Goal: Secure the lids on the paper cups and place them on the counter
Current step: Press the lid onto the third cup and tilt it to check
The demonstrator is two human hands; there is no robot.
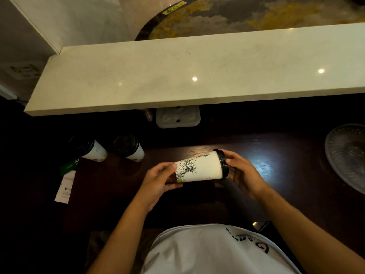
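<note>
A white paper cup with a drawn statue (199, 168) is held sideways, its bottom gripped in the left hand (158, 181). Its round black plastic lid (223, 162) is pressed on by the right hand (244, 173). Next, it likely needs turning upright and setting on the pale stone counter (177, 76) beyond the hands.

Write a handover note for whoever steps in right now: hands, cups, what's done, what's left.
Left hand: grip closed on the base end of the printed cup, which is held sideways above the dark table.
Right hand: grip on the black lid at the cup's mouth; whether it is fully seated cannot be told.
Two lidded cups stand on the dark table to the left.
The pale counter holds no cups.
Left: confirm this lid, then move all three cups up onto the counter.
</note>
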